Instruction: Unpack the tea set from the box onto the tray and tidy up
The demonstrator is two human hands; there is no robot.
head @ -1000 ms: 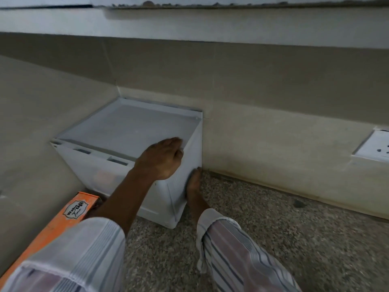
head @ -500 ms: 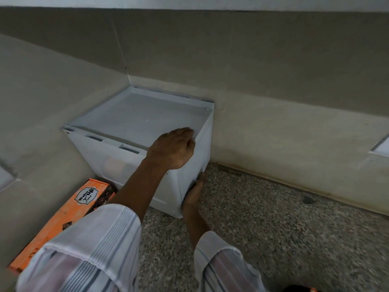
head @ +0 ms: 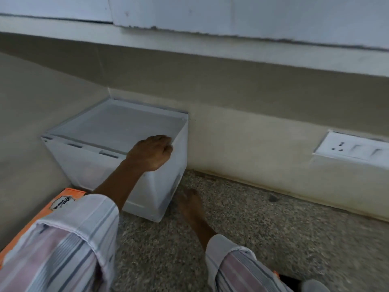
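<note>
A white translucent plastic storage box (head: pixel 109 131) with its lid on stands on the speckled stone counter, pushed into the corner where two walls meet. My left hand (head: pixel 152 151) rests curled on the lid's near right edge. My right hand (head: pixel 190 202) hovers low beside the box's right bottom corner, fingers loosely together, a small gap from the box wall. An orange carton (head: pixel 61 204) lies at the left, partly hidden by my left sleeve.
A white wall socket with switches (head: pixel 353 150) is on the back wall at the right. Speckled counter (head: pixel 273 234) stretches right of the box. A dark thing with an orange edge (head: pixel 288 280) shows at the bottom right.
My right hand has come off the box's right side and dropped back toward me. My left hand stays on the lid. The camera has tilted up and right.
</note>
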